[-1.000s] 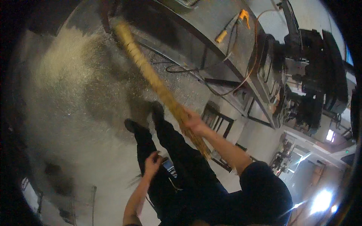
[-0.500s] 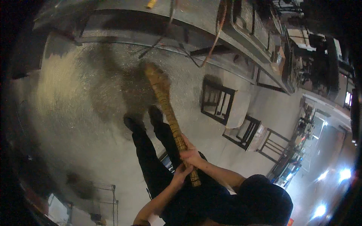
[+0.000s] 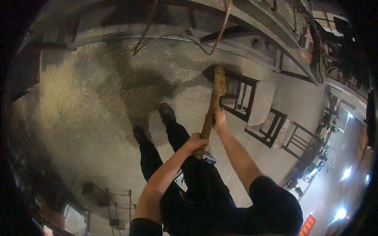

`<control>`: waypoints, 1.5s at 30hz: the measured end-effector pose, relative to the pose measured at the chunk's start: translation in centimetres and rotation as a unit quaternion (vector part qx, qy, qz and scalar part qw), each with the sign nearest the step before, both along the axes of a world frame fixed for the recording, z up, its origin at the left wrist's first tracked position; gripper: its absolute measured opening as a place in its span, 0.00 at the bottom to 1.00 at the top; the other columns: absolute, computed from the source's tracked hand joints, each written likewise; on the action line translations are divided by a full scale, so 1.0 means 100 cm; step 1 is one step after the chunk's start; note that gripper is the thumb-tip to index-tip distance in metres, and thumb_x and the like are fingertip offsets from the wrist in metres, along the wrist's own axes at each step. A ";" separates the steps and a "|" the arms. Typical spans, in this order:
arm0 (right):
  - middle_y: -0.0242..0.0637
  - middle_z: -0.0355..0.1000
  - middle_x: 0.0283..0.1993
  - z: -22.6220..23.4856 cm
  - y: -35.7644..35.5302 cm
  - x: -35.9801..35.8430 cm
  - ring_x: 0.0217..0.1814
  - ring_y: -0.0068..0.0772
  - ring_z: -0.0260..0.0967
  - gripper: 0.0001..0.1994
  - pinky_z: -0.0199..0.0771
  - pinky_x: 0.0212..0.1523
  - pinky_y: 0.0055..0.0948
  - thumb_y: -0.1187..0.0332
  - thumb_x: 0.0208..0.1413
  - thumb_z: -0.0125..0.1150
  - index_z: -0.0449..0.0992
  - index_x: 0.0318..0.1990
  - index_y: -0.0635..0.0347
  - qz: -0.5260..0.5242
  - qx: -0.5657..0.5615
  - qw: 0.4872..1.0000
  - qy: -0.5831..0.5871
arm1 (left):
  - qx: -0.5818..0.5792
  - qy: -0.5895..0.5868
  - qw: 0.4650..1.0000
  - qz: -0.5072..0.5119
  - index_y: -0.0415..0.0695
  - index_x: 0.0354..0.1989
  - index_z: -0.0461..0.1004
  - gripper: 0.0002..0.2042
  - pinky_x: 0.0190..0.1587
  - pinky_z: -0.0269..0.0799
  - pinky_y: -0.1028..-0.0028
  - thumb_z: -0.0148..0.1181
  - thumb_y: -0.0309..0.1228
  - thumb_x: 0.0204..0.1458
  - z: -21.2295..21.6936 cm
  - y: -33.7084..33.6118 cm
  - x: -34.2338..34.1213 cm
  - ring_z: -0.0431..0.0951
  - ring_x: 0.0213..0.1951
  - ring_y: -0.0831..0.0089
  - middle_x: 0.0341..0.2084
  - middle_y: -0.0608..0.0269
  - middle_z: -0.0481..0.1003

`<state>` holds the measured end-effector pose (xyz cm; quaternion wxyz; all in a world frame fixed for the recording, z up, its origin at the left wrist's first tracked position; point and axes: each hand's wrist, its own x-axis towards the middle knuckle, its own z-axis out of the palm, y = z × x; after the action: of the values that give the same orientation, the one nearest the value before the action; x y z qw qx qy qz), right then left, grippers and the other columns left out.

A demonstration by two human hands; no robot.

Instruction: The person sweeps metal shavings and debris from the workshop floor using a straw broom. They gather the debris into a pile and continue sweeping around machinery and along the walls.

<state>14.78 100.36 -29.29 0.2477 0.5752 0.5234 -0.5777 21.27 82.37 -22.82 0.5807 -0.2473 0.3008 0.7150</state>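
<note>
A long straw broom [image 3: 211, 105], a narrow bundle with a frayed upper end, slants up and away in front of my legs. My left hand [image 3: 194, 143] is closed round it near its lower end. Higher up, my right hand [image 3: 219, 119] grips it from the right side, its fingers partly hidden behind the bundle. The frayed end overlaps the nearest dark wooden stool in view, and I cannot tell whether it touches anything.
Dark-framed wooden stools [image 3: 252, 96] stand in a row to the right. A workbench [image 3: 271, 29] runs across the far side, with a cable [image 3: 221, 33] hanging down in a loop. A thin metal rack [image 3: 130, 200] stands lower left. Pale scattered dust [image 3: 59, 94] covers part of the floor.
The broom has swung right and now looks shorter. My right hand has moved up along it, away from my left hand; the hands were close together before. The whole view has shifted.
</note>
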 end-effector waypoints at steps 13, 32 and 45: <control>0.41 0.67 0.38 -0.101 -0.207 0.038 0.35 0.37 0.67 0.43 0.66 0.40 0.26 0.69 0.40 0.56 0.34 0.61 0.66 0.495 0.266 0.771 0.299 | -0.143 -0.012 0.984 0.110 0.35 0.43 0.61 0.25 0.24 0.69 0.75 0.60 0.26 0.32 0.019 -0.185 0.091 0.71 0.23 0.73 0.24 0.59 0.68; 0.33 0.64 0.24 -0.134 -0.315 0.040 0.24 0.28 0.62 0.32 0.68 0.30 0.28 0.73 0.45 0.49 0.44 0.59 0.57 0.550 0.176 0.781 0.238 | -0.220 0.069 0.970 0.076 0.34 0.44 0.63 0.28 0.36 0.66 0.75 0.60 0.27 0.28 -0.042 -0.275 0.123 0.70 0.32 0.72 0.27 0.60 0.68; 0.50 0.70 0.33 -0.255 -0.299 -0.135 0.36 0.45 0.68 0.45 0.68 0.36 0.35 0.63 0.38 0.56 0.33 0.60 0.64 0.345 0.437 0.827 0.079 | -0.157 0.291 0.942 0.053 0.31 0.42 0.66 0.26 0.30 0.70 0.71 0.61 0.29 0.30 -0.196 -0.356 -0.054 0.73 0.28 0.69 0.25 0.56 0.72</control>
<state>1.23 70.42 -54.76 0.1115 0.3574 0.9033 -0.2094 15.83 46.74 -42.40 0.3828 -0.1321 0.5512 0.7295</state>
